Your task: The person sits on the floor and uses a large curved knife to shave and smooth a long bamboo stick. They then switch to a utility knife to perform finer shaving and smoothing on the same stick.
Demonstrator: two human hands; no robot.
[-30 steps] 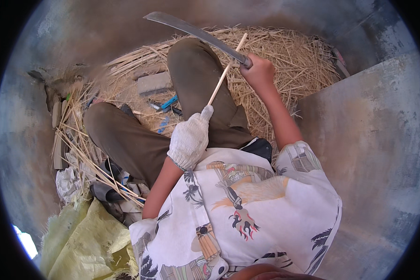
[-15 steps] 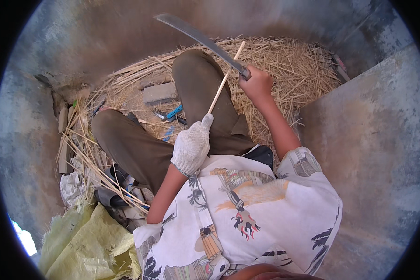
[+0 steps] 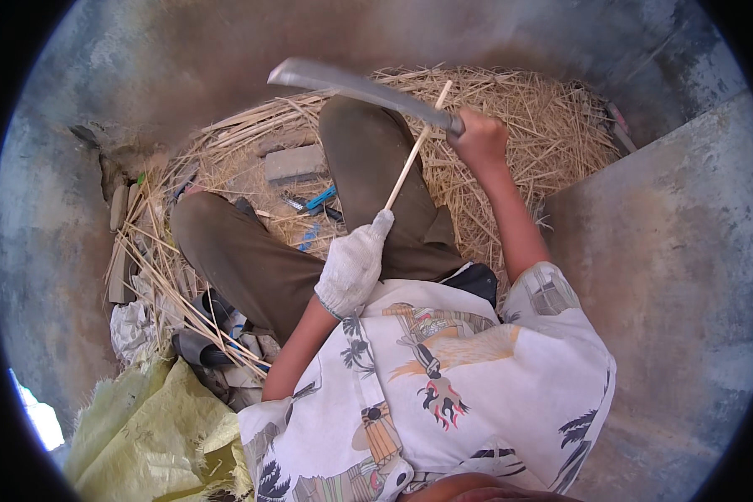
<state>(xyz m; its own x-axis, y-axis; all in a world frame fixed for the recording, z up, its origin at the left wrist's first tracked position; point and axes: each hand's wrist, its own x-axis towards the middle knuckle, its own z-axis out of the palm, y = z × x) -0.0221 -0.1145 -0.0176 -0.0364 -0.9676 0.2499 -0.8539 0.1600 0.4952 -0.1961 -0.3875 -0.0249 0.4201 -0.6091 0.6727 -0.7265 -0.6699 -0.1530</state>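
In a white knitted glove, my left hand [image 3: 353, 263] is closed round the lower end of a thin pale stick [image 3: 406, 171], which slants up and away to the right over my right knee. My bare right hand [image 3: 479, 142] grips the handle of a long curved machete [image 3: 360, 88]. Its blade points left and crosses the stick near the far end; whether the edge touches the stick I cannot tell. Motion blurs the blade's tip.
Split sticks and shavings [image 3: 535, 125] cover the ground beyond my knees. A grey brick [image 3: 296, 165] and a blue-handled tool [image 3: 320, 198] lie between my legs. Long strips [image 3: 188, 314] and a yellow-green woven sack [image 3: 151, 427] are at the left. Concrete walls [image 3: 661, 243] surround me.
The machete has swung so its blade lies flatter and its tip lower. My right hand and the stick have shifted slightly right in the picture. Both grips are unchanged.
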